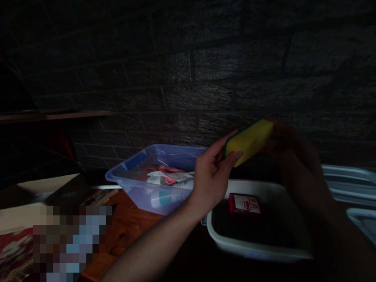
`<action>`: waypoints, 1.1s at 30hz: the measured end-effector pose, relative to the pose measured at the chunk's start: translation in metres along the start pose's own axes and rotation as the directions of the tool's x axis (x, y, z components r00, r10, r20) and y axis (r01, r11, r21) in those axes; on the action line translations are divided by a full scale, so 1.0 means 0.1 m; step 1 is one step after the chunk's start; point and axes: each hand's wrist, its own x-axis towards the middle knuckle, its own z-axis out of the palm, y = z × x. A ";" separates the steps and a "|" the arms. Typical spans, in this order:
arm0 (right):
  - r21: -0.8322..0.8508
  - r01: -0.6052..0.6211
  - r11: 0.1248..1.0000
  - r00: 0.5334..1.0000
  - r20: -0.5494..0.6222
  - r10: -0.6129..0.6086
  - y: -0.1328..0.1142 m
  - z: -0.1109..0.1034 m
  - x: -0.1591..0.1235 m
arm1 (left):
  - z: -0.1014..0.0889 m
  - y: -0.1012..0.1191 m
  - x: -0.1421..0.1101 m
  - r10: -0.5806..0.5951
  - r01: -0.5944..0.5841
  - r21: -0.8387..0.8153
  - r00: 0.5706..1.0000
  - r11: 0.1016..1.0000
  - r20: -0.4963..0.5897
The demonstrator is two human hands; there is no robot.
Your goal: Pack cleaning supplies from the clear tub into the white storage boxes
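Observation:
A yellow sponge (251, 141) with a dark layer on its far side is held up in the air, tilted, between both hands. My left hand (212, 172) pinches its left end, thumb on the yellow face. At the other end, my right hand (289, 147) closes on the sponge; it is dark and its fingers are hard to make out. Below the hands stands a white-rimmed bin (216, 235), with a red package (244, 204) bearing a white label lying inside. To the left is a translucent blue plastic tub (129, 181) with bottles and pink-and-white items.
A dark brick wall (182, 94) rises behind the containers. Grey-blue plastic lids or trays (349, 182) lie at the right. An open cardboard box (49, 188) and a patterned rug (16, 250) are at the left, near a wooden surface (123, 227). A shelf (58, 116) juts out above.

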 end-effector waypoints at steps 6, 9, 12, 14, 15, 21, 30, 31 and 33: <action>0.132 0.037 0.991 0.999 0.031 -0.041 0.01 0.01 -0.01 | -0.02 -0.01 0.00 0.022 -0.022 0.019 1.000 1.000 -0.022; 0.204 0.011 0.979 0.999 0.028 -0.017 0.08 0.03 0.04 | -0.02 -0.03 -0.01 0.019 -0.019 0.032 1.000 0.999 0.001; 0.292 -0.093 0.952 0.995 0.055 0.080 0.16 0.04 0.10 | -0.02 -0.02 -0.01 0.000 -0.002 0.068 1.000 0.998 0.023; 0.326 -0.174 0.929 0.984 0.089 0.153 0.19 0.03 0.13 | -0.03 -0.01 0.00 -0.009 0.007 0.091 1.000 0.996 0.019; 0.325 -0.198 0.925 0.980 0.089 0.178 0.20 0.03 0.14 | -0.03 -0.01 0.01 -0.014 0.013 0.098 1.000 0.995 0.010; 0.326 -0.244 0.913 0.968 0.027 0.249 0.20 0.02 0.15 | -0.06 -0.05 0.03 -0.075 0.075 0.031 0.997 0.997 0.015; 0.330 -0.296 0.896 0.954 0.051 0.296 0.09 -0.01 0.17 | 0.02 0.03 0.05 -0.256 0.262 -0.317 0.965 0.911 0.061; 0.301 -0.315 0.900 0.948 0.053 0.314 0.06 -0.02 0.17 | 0.03 0.04 0.06 -0.297 0.303 -0.327 0.952 0.895 0.071; 0.227 -0.367 0.902 0.930 0.073 0.360 0.00 -0.02 0.16 | 0.02 0.04 0.07 -0.366 0.383 -0.316 0.924 0.868 0.112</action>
